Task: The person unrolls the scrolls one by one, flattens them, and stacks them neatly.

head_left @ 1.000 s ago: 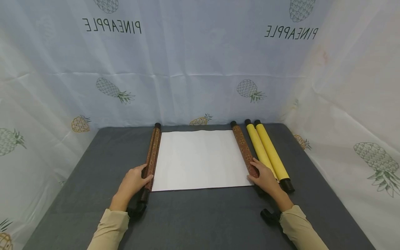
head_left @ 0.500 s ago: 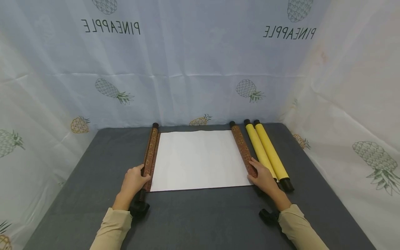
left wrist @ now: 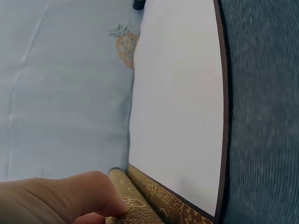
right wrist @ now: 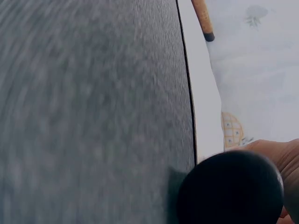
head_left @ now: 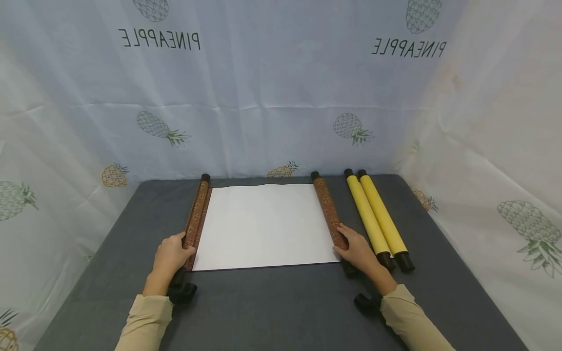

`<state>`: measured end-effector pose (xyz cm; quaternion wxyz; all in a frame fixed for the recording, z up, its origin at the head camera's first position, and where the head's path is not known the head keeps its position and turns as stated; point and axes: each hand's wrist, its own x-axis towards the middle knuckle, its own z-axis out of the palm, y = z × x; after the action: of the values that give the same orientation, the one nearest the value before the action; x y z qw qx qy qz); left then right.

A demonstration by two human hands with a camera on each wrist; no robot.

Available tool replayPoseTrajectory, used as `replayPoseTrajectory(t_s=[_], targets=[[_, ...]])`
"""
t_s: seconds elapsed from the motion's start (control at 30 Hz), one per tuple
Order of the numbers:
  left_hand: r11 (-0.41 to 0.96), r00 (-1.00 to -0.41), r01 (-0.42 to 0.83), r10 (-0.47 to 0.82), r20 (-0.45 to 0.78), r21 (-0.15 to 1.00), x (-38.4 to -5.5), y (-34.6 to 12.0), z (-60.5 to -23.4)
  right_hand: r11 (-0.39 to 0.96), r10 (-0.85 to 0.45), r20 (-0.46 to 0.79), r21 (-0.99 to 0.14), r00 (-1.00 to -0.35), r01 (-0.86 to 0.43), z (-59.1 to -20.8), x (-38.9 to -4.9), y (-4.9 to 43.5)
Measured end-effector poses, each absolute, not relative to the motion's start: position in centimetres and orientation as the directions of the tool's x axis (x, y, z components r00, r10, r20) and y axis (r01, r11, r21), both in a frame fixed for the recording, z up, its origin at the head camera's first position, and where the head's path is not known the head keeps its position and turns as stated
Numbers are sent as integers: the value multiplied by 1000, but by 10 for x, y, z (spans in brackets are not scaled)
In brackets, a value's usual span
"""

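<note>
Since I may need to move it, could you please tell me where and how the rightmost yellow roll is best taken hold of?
Probably mid-length on the rightmost yellow roll, coming from above and its right side. It is a long, slim cylinder lying flat, so the middle should balance best; its left side runs close along the other yellow roll, leaving little room there.
</note>
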<state>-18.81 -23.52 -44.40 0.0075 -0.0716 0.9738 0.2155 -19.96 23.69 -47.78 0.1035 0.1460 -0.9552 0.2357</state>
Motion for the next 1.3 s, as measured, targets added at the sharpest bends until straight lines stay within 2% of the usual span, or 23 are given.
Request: replayPoseTrajectory(t_s=[0.2, 0.5, 0.7, 0.9, 1.3], targets=[[896, -991, -135, -119, -63, 424, -185, -244, -448, 834, -228, 265, -444, -937, -329, -479, -200, 234], [893, -998, -28, -51, 40, 449, -177, -249, -447, 814, -251, 330, -436, -910, -383, -480, -201, 239], [899, -999, -21, -37, 27, 437, -177, -249, -448, 812, -273, 339, -420, -900, -405, -481, -201, 242], [925, -998, -19, -43, 54, 379, -178, -247, -448, 828, -249, 315, -421, -916, -370, -479, -201, 245], [919, -997, -32, -55, 46, 393, -179, -247, -450, 848, -223, 257, -425, -940, -317, -476, -199, 248]])
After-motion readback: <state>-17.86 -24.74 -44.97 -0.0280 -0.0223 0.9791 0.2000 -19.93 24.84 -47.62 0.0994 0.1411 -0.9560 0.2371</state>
